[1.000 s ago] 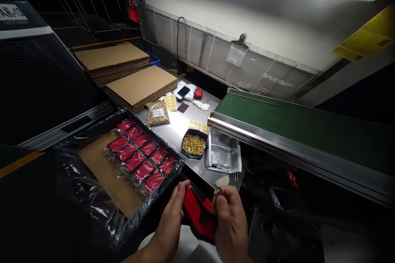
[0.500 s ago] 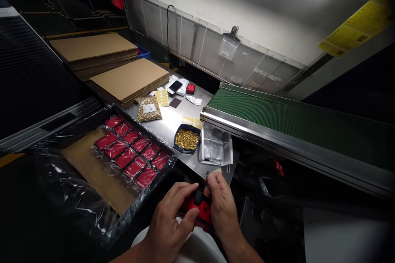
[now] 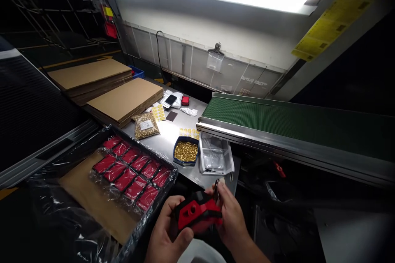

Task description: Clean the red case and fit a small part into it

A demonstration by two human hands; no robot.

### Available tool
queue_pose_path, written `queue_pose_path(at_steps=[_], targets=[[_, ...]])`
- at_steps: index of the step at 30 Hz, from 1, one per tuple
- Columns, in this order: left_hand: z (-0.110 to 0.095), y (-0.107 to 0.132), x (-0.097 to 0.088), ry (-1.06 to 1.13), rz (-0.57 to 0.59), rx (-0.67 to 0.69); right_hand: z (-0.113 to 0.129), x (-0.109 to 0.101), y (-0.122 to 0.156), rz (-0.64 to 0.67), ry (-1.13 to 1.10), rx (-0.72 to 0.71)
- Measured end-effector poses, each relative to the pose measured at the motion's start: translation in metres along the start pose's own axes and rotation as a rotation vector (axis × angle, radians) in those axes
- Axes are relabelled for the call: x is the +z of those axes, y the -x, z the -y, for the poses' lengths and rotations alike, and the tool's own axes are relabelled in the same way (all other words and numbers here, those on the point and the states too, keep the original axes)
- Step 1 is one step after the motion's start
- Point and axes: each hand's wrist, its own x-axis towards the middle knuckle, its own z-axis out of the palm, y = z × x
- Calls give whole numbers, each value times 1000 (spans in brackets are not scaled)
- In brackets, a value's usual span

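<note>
My left hand (image 3: 165,234) grips a red and black plastic part (image 3: 197,213) from its left side, low in the view. On the part's right, my right hand (image 3: 232,220) holds it and pinches a small metal piece (image 3: 216,185) above its edge. The part's red face with a round hole is turned up. To the left, a plastic-lined tray (image 3: 77,218) holds several red parts (image 3: 132,170) in rows on brown cardboard. A blue dish of small brass pieces (image 3: 185,151) stands on the steel table (image 3: 168,133) just beyond my hands.
A clear tray with plastic bags (image 3: 214,158) lies beside the blue dish. A bag of brass pieces (image 3: 146,125), yellow sticker sheets (image 3: 158,112), a phone (image 3: 169,100) and stacked cardboard (image 3: 125,98) lie farther back. A green conveyor belt (image 3: 277,119) runs along the right.
The red and black part has been turned so its red holed face points up. My left hand moved from on top of it to gripping its left side. The view tilted slightly upward.
</note>
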Motion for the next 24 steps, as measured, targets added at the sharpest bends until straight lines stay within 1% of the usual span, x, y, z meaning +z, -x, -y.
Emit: queue_pose_path(at_steps=[2, 5, 8, 12, 17, 20, 22, 24], targets=[[-1, 0, 1, 37, 3, -43, -7, -1, 2, -75, -76, 10], [-4, -1, 2, 15, 28, -67, -6, 0, 4, -134, -76, -49], [-6, -2, 1, -63, 75, -72, 2, 0, 1, -93, -7, -89], [-7, -7, -2, -208, 147, -111, 8, -4, 1, -38, 153, -171], [-6, -13, 1, -260, 167, -120, 10, -1, 12, -58, 391, -333], [-1, -16, 2, -284, 174, -173, 9, 1, 16, -46, 478, -374], [5, -18, 0, -307, 181, -183, 7, 0, 18, 4, 507, -369], [8, -20, -3, -305, 206, -182, 7, -2, 19, 100, 554, -362]])
